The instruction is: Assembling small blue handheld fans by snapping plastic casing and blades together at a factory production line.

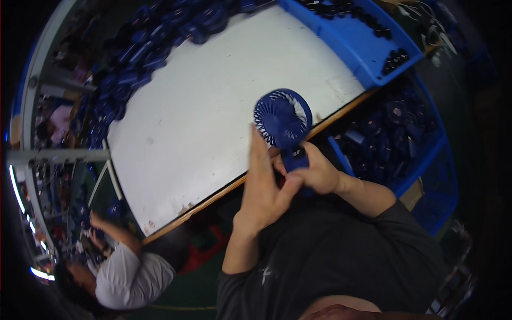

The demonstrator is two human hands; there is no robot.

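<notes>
A dark blue handheld fan (278, 118) with a round slotted grille is held above the front edge of the white table. My right hand (322, 172) is closed around its handle, and a small dark panel shows on the handle near the thumb. My left hand (262, 191) is beside the fan, its fingers stretched up along the left of the grille and its thumb spread toward the handle. Whether the left fingers touch the grille cannot be made out. Part of the handle is hidden behind my hands.
Many blue fans (133, 69) lie piled along the far left of the white table (213, 106). At the back right stands a blue tray (346, 50) with small black parts. Below it, a blue crate (440, 128) holds more fans. Another person (128, 277) works at the lower left.
</notes>
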